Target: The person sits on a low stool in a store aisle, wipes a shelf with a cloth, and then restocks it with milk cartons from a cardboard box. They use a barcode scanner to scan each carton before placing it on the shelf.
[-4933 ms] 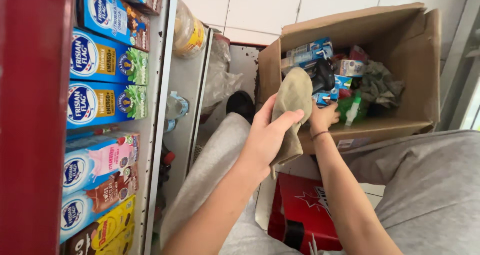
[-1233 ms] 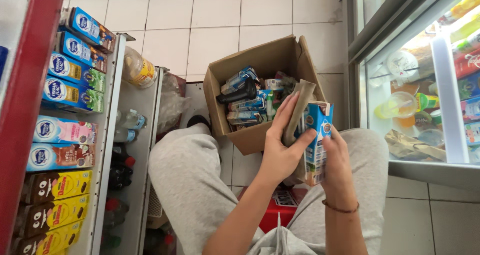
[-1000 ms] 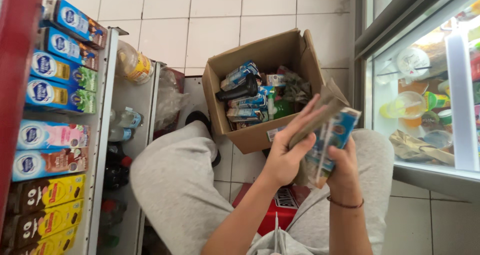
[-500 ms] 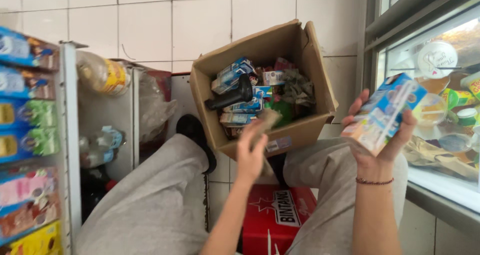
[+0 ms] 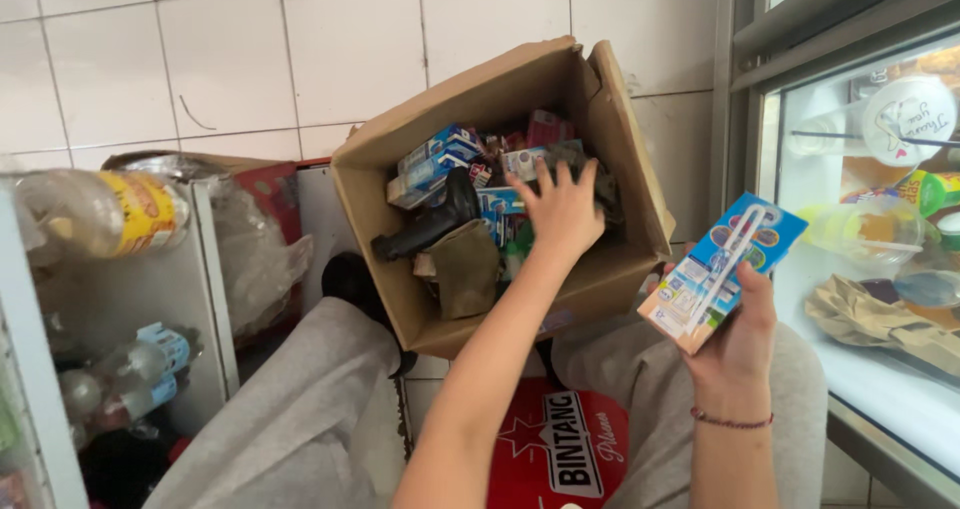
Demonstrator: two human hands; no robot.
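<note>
My left hand [image 5: 560,209] reaches into the open cardboard box [image 5: 600,289] with fingers spread, resting on the packs and a dark cloth inside. An olive rag [image 5: 466,267] lies in the box beside a black handheld device [image 5: 430,224]. My right hand [image 5: 735,334] holds a small blue and white drink carton [image 5: 722,269] with a straw on its side, up at the right near the glass door. The box rests between my grey-trousered knees.
A glass-fronted fridge [image 5: 880,219] with cups and packs stands at the right. A shelf with plastic bottles [image 5: 120,369] and a clear bag [image 5: 255,259] is at the left. A red crate [image 5: 560,449] sits under me. White tiled wall [image 5: 230,59] behind.
The left hand dropped the olive rag into the box and now reaches deeper among the packs. The right hand carried the carton out to the right. The view turned right, away from the shelves.
</note>
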